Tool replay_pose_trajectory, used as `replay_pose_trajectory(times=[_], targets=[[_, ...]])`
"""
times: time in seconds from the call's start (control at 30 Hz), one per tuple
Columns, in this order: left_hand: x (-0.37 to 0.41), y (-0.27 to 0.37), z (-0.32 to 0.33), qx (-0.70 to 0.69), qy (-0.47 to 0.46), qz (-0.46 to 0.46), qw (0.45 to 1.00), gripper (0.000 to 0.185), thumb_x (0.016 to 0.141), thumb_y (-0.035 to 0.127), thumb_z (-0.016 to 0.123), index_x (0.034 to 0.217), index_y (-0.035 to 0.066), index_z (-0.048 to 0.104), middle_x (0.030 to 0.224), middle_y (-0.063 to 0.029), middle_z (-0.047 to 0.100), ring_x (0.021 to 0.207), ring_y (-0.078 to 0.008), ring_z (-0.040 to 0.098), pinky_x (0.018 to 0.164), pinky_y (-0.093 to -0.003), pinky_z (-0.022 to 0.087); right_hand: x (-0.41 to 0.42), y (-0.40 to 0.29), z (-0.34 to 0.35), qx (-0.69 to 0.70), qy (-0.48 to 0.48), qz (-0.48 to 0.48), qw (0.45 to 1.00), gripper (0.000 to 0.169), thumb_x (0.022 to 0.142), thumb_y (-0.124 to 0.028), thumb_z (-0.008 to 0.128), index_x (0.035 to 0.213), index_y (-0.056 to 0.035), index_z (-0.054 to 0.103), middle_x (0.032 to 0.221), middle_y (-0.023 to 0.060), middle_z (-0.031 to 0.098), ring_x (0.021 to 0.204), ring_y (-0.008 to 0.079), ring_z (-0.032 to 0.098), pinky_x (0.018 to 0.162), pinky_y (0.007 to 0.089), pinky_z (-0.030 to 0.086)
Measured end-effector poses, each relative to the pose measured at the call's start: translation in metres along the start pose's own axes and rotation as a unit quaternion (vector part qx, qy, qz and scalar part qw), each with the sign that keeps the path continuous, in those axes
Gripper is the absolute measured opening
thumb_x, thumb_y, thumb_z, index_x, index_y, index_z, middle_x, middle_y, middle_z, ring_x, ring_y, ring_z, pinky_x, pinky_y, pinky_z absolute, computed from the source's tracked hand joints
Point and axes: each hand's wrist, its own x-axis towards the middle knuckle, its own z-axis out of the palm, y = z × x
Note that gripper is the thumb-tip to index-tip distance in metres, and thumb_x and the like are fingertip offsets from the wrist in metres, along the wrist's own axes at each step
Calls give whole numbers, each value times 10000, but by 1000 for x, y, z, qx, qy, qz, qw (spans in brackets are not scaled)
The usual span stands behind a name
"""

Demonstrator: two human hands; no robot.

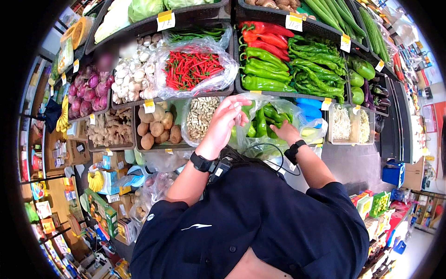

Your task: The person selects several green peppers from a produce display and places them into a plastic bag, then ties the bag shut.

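A clear plastic bag (296, 111) lies spread in front of me, with long green peppers (262, 122) in its mouth. My right hand (287, 132) reaches over the bag's right side, thumb and fingers apart, fingertips against the peppers. At the left rim of the bag is my left hand (226, 118), its fingers bent and pointing right. Whether those fingers pinch the plastic is unclear. Just left of that hand sits a bag of peanuts in the shell (200, 115). Blue packaging (309, 108) shows beyond my right hand.
Potatoes (157, 127) and ginger (109, 129) fill crates leftward. Behind stand garlic (129, 76), red chillies (191, 68), red peppers (266, 38) and wrinkled green peppers (317, 66). A tub of bean sprouts (341, 127) is at right. A black cable (278, 148) loops before my chest.
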Motion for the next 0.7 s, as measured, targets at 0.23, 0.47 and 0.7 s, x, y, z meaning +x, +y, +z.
replay_pose_trajectory(times=[0.23, 0.47, 0.7], targets=[[0, 0, 2, 1, 0, -8, 1000, 304, 979, 221, 527, 1221, 36, 540, 1206, -120, 617, 815, -145, 591, 740, -285, 457, -9, -4, 2, 138, 42, -68, 987, 924, 710, -344, 812, 1389, 78, 350, 1147, 305, 633, 1095, 386, 629, 942, 419, 502], [-3, -5, -7, -28, 25, 15, 999, 296, 985, 224, 530, 1218, 42, 537, 1193, -124, 621, 813, -148, 596, 734, -287, 461, -82, -24, -78, 167, 202, -333, 906, 660, 661, -134, 807, 1271, -62, 565, 1199, 171, 599, 1134, 352, 577, 961, 395, 484], [-8, -5, -12, -24, 46, 22, 998, 301, 983, 228, 535, 1221, 44, 534, 1199, -122, 621, 814, -144, 600, 731, -281, 462, -56, -63, -183, 194, 355, -361, 840, 682, 687, -91, 746, 1340, -111, 552, 1181, 164, 606, 1131, 337, 569, 998, 384, 457]])
